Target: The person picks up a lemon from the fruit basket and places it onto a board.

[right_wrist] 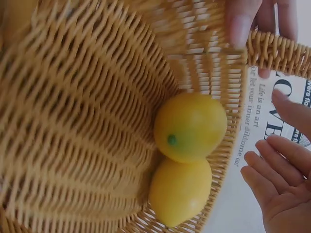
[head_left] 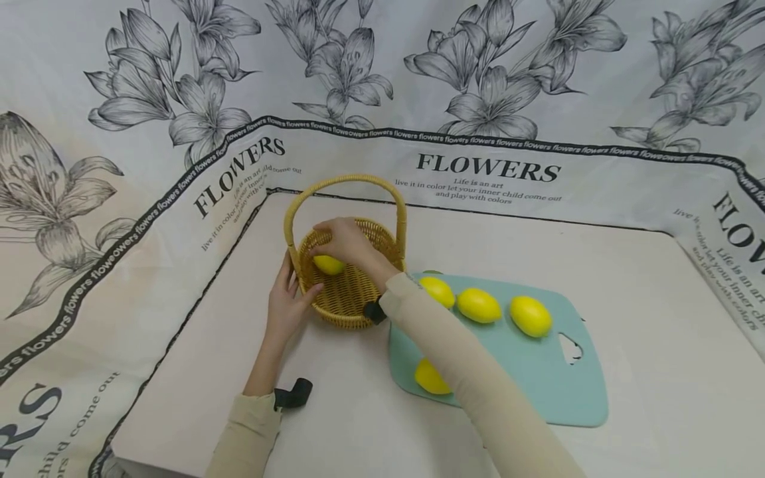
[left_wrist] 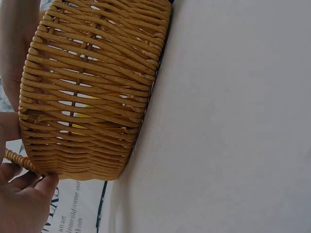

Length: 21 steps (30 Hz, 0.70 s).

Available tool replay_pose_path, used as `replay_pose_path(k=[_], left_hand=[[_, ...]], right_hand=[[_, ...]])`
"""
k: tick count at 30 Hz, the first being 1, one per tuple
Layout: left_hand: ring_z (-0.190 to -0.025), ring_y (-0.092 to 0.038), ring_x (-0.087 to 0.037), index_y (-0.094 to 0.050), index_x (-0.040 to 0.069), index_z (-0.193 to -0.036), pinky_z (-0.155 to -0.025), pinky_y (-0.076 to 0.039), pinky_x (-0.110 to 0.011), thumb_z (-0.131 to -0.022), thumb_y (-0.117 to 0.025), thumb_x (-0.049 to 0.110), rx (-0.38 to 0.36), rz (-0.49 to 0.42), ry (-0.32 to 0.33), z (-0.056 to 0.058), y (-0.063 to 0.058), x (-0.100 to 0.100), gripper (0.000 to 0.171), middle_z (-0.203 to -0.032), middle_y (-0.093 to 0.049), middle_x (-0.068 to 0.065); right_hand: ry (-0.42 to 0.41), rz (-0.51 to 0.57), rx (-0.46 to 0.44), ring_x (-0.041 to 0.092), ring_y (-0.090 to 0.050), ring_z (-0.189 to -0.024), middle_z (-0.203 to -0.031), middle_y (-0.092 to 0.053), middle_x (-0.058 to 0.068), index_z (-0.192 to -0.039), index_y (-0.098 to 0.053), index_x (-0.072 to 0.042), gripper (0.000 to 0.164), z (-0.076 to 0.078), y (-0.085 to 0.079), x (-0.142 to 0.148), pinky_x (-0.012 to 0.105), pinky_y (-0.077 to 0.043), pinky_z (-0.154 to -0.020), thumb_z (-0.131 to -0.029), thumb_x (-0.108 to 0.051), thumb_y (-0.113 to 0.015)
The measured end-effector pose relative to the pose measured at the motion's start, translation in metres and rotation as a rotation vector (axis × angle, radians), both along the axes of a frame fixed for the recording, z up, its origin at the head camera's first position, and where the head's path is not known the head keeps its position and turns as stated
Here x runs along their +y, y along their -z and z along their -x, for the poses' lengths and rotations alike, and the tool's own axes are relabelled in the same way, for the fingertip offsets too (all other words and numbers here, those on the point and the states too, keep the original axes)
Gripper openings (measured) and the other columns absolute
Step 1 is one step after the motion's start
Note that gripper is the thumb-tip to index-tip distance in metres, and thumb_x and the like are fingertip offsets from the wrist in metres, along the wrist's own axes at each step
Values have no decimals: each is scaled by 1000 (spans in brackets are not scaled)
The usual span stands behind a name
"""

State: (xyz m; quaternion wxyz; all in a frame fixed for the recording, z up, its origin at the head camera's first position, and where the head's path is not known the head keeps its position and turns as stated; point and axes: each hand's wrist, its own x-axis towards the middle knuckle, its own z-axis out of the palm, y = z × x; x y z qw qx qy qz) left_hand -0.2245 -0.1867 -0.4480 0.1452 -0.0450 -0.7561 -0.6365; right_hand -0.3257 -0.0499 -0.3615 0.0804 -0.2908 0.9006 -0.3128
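The wicker basket (head_left: 346, 292) has a tall hoop handle and stands on the table. My left hand (head_left: 288, 307) grips its left side near the handle's foot, thumb over the rim and fingers outside. Over the basket's left inside is my right hand (head_left: 345, 240). In the right wrist view that right hand (right_wrist: 282, 179) has its fingers extended and apart from the fruit. Two yellow lemons lie together against the basket wall: one lemon (right_wrist: 190, 127) shows a green tip, the other lemon (right_wrist: 181, 191) touches it. The head view shows just one lemon (head_left: 329, 265) inside.
A light blue cutting board (head_left: 514, 378) lies right of the basket, bearing several lemons (head_left: 478, 305). My right sleeve (head_left: 472, 365) crosses above the board and partly covers some of them. Flower-printed cloth (head_left: 490, 172) walls the table's back and sides.
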Motion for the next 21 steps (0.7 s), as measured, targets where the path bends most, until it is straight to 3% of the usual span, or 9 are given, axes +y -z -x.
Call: replay_pose_path(k=[6,8,10,17,21], left_hand=[[-145,-13,-28,-9,0,-153,-117,-27,-39,-87,-68,-3,-19,-11,14,-11,-22,5,89,-159,-9,-15],[-145,-14,-28,-9,-2,-153,-117,-27,-39,-87,-68,-4,-22,-6,12,-12,-25,6,88,-159,-9,-16],[-145,-13,-28,-8,-2,-153,-117,-27,-38,-87,-68,-5,-24,-10,13,-12,-24,6,89,-159,-8,-16],[-145,-15,-19,-11,8,-155,-116,-28,-30,-86,-70,2,2,-23,7,0,0,0,91,-160,-11,-5],[-145,-15,-20,-11,9,-155,-115,-29,-28,-86,-71,3,11,-11,-1,1,3,-1,91,-160,-11,-5]], right_hand=[[2,20,-19,22,-50,-127,-136,-55,9,-137,-54,-5,55,7,-1,-2,30,-45,-105,-88,-24,-72],[8,11,-19,22,-50,-126,-136,-56,9,-137,-55,-6,55,9,0,-3,30,-45,-104,-88,-24,-72],[13,-10,-20,22,-50,-126,-136,-56,9,-136,-55,-5,55,11,2,-3,30,-45,-104,-88,-25,-72],[22,-8,-88,23,-51,-125,-136,-56,10,-135,-56,-5,52,15,10,-2,32,-47,-102,-89,-22,-72],[40,8,-144,24,-51,-124,-136,-56,10,-135,-57,-6,52,15,12,-1,34,-48,-101,-88,-21,-73]])
